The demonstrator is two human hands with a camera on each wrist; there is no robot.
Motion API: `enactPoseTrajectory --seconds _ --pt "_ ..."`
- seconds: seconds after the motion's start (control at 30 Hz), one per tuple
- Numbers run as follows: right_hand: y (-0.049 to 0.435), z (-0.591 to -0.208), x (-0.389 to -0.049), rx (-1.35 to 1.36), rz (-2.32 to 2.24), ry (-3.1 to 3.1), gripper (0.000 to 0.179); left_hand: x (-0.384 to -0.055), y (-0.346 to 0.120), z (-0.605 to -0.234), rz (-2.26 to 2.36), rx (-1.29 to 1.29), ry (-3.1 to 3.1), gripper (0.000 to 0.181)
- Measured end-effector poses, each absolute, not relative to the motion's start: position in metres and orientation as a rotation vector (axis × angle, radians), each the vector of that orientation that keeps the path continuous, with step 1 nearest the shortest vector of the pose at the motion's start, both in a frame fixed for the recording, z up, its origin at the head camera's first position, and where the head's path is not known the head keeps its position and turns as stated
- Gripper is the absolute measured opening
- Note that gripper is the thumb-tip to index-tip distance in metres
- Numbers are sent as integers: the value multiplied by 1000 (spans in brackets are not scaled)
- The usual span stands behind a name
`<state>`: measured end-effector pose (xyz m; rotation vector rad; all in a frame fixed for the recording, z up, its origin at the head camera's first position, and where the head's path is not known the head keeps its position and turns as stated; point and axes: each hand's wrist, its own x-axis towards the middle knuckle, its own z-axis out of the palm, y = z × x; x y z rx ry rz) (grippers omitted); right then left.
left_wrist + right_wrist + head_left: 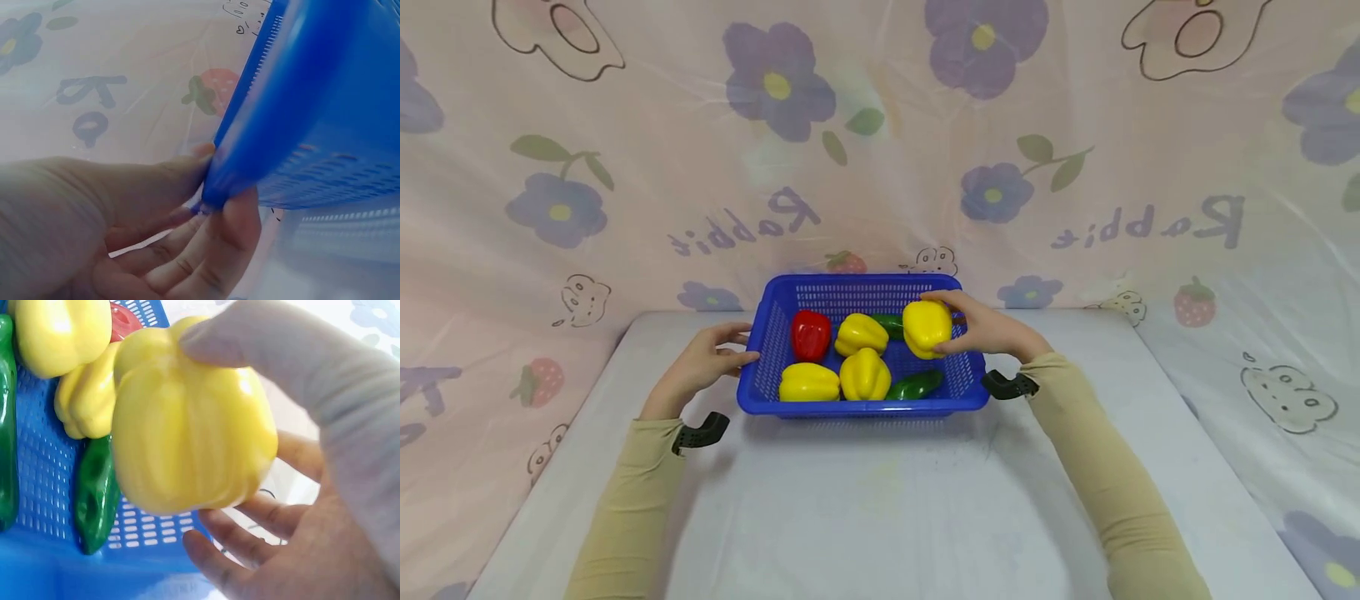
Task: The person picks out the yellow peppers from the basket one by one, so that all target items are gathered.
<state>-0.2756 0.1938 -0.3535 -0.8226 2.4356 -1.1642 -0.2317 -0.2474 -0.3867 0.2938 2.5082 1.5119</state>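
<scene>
My right hand (pixel 988 327) grips a yellow bell pepper (pixel 927 328), its thumb on one side and fingers on the other. In the right wrist view this bell pepper (pixel 194 425) appears large in front of the basket. My left hand (pixel 702 362) pinches the left rim of a blue plastic basket (pixel 865 407); the left wrist view shows thumb and fingers on either side of the basket's rim (pixel 240 165). Inside lie a red bell pepper (pixel 811 335), several yellow bell peppers (pixel 809 383) and two long dark green vegetables (pixel 917 385), one partly hidden behind the yellow ones.
Under the basket is a table with a white cover (pixel 880 508). A pale curtain (pixel 880 167) printed with flowers, rabbits and strawberries hangs close behind the basket and along both sides. Black wrist mounts (pixel 702 432) sit at both sleeve cuffs.
</scene>
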Motion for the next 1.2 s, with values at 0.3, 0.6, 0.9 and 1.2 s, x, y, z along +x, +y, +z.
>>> enactPoseTrajectory --seconds 0.3,0.6,0.9,1.2 --pt "211 -345 -277 -870 -1186 2471 81 -232 -255 -393 1508 293 2485 64" --pt "225 -336 -276 -864 -1187 2535 80 -227 -264 -395 1558 286 2458 65" --pt "242 -335 -275 -756 -1228 2612 81 -220 -276 -393 1557 277 2444 67" --pt "263 -345 -280 -728 -1199 2642 82 -213 -289 -394 1545 246 2461 68"
